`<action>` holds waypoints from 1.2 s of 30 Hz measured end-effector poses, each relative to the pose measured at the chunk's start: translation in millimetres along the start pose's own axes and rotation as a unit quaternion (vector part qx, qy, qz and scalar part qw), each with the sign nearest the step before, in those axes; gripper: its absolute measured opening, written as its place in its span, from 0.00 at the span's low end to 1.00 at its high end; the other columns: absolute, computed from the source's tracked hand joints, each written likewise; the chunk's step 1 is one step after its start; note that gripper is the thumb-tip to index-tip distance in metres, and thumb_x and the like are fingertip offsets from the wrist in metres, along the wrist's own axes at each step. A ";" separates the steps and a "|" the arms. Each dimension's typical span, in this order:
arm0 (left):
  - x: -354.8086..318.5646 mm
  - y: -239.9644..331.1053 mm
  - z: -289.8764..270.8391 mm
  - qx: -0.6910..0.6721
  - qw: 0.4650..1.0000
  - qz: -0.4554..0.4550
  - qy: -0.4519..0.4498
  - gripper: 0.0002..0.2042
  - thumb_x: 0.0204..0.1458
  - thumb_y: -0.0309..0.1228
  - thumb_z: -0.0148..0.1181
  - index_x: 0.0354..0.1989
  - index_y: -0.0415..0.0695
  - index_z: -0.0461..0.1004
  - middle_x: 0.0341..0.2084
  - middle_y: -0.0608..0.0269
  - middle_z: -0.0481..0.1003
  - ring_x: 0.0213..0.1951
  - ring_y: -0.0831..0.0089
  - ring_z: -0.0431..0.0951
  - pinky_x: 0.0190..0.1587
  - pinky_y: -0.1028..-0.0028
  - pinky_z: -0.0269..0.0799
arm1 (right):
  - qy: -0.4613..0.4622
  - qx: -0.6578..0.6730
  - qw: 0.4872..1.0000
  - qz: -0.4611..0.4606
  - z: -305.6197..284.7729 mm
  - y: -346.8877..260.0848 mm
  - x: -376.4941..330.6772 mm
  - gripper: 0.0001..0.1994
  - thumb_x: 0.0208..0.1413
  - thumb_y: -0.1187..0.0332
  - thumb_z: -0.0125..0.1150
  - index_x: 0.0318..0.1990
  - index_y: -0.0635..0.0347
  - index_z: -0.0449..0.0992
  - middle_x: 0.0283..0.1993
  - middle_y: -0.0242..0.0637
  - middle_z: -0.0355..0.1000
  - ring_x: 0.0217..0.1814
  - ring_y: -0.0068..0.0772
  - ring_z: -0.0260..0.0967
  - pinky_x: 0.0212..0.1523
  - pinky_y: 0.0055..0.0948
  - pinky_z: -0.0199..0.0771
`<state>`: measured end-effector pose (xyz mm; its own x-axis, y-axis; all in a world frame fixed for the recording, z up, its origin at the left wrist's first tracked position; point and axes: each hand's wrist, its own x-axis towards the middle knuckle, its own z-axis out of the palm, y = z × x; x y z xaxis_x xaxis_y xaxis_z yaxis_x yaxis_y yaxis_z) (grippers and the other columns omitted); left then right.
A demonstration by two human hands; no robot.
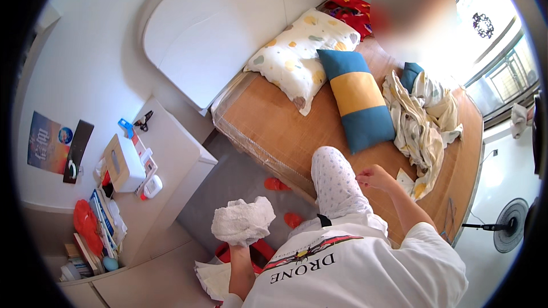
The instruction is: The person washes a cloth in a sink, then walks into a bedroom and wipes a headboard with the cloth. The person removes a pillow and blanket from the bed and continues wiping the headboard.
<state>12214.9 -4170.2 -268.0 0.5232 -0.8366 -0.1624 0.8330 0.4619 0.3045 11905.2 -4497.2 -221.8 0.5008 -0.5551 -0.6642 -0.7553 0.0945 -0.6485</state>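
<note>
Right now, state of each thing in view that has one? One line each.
left hand: closed round a bunched white cloth, held up
right hand: empty, fingers curled, by the knee
crumpled sheet: heaped on the bed mat
blue and yellow pillow: lying flat
spotted pillow: leaning against the headboard
fan: upright

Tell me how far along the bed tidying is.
Done: two pillows lie at the head of the bed. In hand: the left hand grips a white cloth; the right hand is beside the crumpled blanket. Left: that blanket lies unfolded.
</note>
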 end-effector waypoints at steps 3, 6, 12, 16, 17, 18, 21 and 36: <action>38.2 -11.6 -20.3 0.049 0.998 0.001 0.026 0.19 0.55 0.48 0.44 0.46 0.48 0.65 0.46 0.62 0.69 0.48 0.63 0.70 0.52 0.60 0.65 | 0.044 0.011 0.999 0.007 -32.3 13.9 55.7 0.08 0.50 0.67 0.59 0.30 0.62 0.78 0.23 0.31 0.72 0.22 0.21 0.67 0.24 0.21 0.68; 78.7 -26.9 -11.1 0.189 0.976 0.000 0.108 0.19 0.54 0.48 0.44 0.46 0.48 0.65 0.46 0.62 0.69 0.47 0.64 0.70 0.51 0.60 0.66 | 0.101 0.056 0.993 -0.020 -71.4 7.3 159.3 0.07 0.49 0.67 0.60 0.30 0.62 0.78 0.23 0.32 0.72 0.21 0.20 0.66 0.22 0.21 0.66; 137.7 -42.7 -17.5 0.404 0.879 -0.025 0.250 0.19 0.54 0.49 0.44 0.45 0.48 0.66 0.44 0.62 0.70 0.45 0.64 0.71 0.48 0.62 0.67 | 0.429 -0.103 0.897 0.019 -159.7 3.5 380.7 0.18 0.43 0.57 0.62 0.39 0.59 0.75 0.33 0.43 0.74 0.39 0.41 0.72 0.41 0.37 0.71; 167.3 -50.4 -9.7 0.471 0.819 -0.064 0.320 0.19 0.54 0.49 0.44 0.44 0.49 0.67 0.43 0.63 0.71 0.44 0.65 0.71 0.47 0.62 0.68 | 0.457 -0.086 0.856 0.226 -240.0 57.7 429.7 0.28 0.43 0.48 0.62 0.51 0.50 0.68 0.53 0.44 0.63 0.58 0.44 0.58 0.57 0.41 0.60; 176.1 -53.7 -8.4 0.484 0.810 -0.071 0.323 0.19 0.54 0.49 0.44 0.44 0.49 0.67 0.43 0.63 0.71 0.44 0.65 0.71 0.46 0.63 0.68 | 0.416 -0.077 0.871 0.249 -261.3 57.3 421.3 0.33 0.42 0.46 0.63 0.54 0.54 0.66 0.61 0.45 0.56 0.64 0.43 0.52 0.59 0.42 0.57; 184.4 -54.9 -7.6 0.495 0.802 -0.079 0.324 0.18 0.54 0.49 0.44 0.44 0.49 0.67 0.42 0.63 0.71 0.44 0.65 0.72 0.46 0.63 0.68 | 0.432 -0.119 0.856 0.257 -267.7 70.3 422.9 0.34 0.41 0.45 0.63 0.52 0.57 0.68 0.60 0.46 0.59 0.62 0.43 0.56 0.58 0.41 0.59; 208.1 -58.4 -3.7 0.519 0.786 -0.101 0.319 0.18 0.53 0.49 0.44 0.43 0.49 0.68 0.41 0.63 0.72 0.43 0.66 0.72 0.45 0.63 0.69 | 0.284 -0.012 0.925 0.250 -292.6 75.9 414.4 0.34 0.40 0.42 0.62 0.47 0.63 0.71 0.51 0.48 0.68 0.53 0.43 0.66 0.51 0.39 0.66; 301.0 -82.1 10.1 0.624 0.744 -0.179 0.156 0.18 0.53 0.50 0.45 0.41 0.50 0.70 0.37 0.64 0.74 0.38 0.68 0.74 0.39 0.66 0.71 | 0.471 0.010 0.872 0.132 -372.8 92.1 136.6 0.16 0.52 0.63 0.60 0.41 0.68 0.73 0.38 0.49 0.74 0.39 0.45 0.73 0.38 0.36 0.70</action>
<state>12302.2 -4462.9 -332.4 0.4870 -0.6410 -0.5932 0.2143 -0.5707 0.7927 11746.4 -4872.5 -233.6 -0.2668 -0.9434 -0.1970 -0.7789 0.3314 -0.5324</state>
